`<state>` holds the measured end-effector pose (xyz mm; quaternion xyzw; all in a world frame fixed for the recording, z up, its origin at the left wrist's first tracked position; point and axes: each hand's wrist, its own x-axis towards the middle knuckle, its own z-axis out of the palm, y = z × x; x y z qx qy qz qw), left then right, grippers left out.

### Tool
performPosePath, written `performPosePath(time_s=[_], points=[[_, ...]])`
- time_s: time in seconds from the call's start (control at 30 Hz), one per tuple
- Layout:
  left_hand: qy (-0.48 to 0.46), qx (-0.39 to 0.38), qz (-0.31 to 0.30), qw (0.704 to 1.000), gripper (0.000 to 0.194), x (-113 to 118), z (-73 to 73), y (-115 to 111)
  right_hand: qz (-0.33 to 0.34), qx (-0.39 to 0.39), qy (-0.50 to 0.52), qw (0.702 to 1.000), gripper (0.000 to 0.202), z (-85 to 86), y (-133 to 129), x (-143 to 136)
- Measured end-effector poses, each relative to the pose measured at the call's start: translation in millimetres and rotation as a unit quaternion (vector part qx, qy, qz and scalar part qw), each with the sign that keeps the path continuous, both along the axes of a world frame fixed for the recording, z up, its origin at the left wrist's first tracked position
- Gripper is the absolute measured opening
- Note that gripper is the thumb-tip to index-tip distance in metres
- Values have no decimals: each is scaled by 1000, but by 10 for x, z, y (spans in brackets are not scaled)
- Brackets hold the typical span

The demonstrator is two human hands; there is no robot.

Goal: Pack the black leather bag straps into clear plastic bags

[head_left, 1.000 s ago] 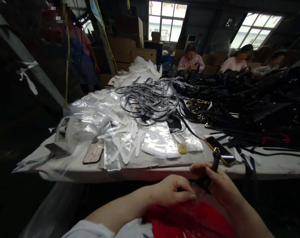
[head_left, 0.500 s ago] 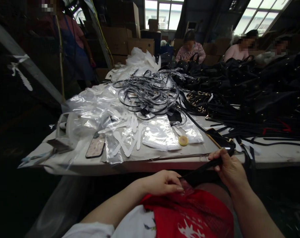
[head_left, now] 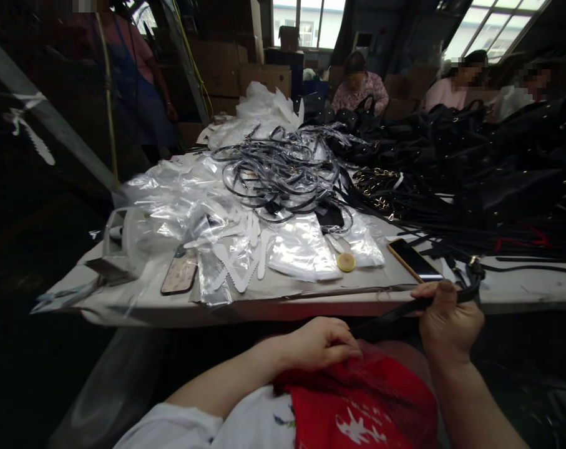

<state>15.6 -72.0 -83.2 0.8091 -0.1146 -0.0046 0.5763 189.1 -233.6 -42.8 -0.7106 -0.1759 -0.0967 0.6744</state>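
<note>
A black strap [head_left: 399,312] runs between my two hands, just in front of the table edge. My right hand [head_left: 451,321] is closed around it, and the strap's end with a gold-coloured metal clasp [head_left: 474,262] rises past the fist. Over the red apron [head_left: 357,399], my left hand [head_left: 327,343] has its fingers curled at the strap's other stretch; the fingertips are partly hidden. Beyond the right hand, a phone with a yellow edge [head_left: 414,259] lies on the table.
Clear plastic bags [head_left: 301,246] and white serrated strips [head_left: 238,274] cover the table's left and middle. Plastic-wrapped straps [head_left: 283,168] are heaped behind them. Black bags [head_left: 498,156] pile up at right. Another phone [head_left: 180,271] and a round yellow-rimmed object [head_left: 346,262] lie near the edge. Several people work beyond.
My right hand has shifted right and slightly down with the strap, its clasp end now lifted off the phone, which shows fully. My left hand has moved slightly right.
</note>
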Motion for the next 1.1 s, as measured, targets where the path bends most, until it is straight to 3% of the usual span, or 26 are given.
performPosePath(time_s=[0.1,0.17,0.37,0.53,0.67,0.77,0.9,1.0,1.1], points=[[0,36,23,999,31,25,18,-18,-22,-43,-95,994,50,-21,-1,-1],[-6,42,22,999,31,44,44,-16,-3,-58,-91,994,49,-55,18,-35],[-29,27,38,998,29,112,146,-27,111,-35,53,992,46,-222,181,-307],[-32,23,62,997,30,135,178,-50,259,8,198,945,41,-299,291,-463],[-31,28,68,997,30,115,151,-30,285,44,300,909,53,-250,281,-389],[-40,40,69,996,31,98,137,-8,262,74,355,894,39,-237,254,-290],[-36,41,76,996,31,92,139,9,267,44,311,911,31,-289,210,-223],[-36,32,85,995,31,109,141,16,307,-11,245,920,31,-320,189,-260],[-60,8,94,994,32,138,144,25,367,-84,181,908,33,-321,205,-373]])
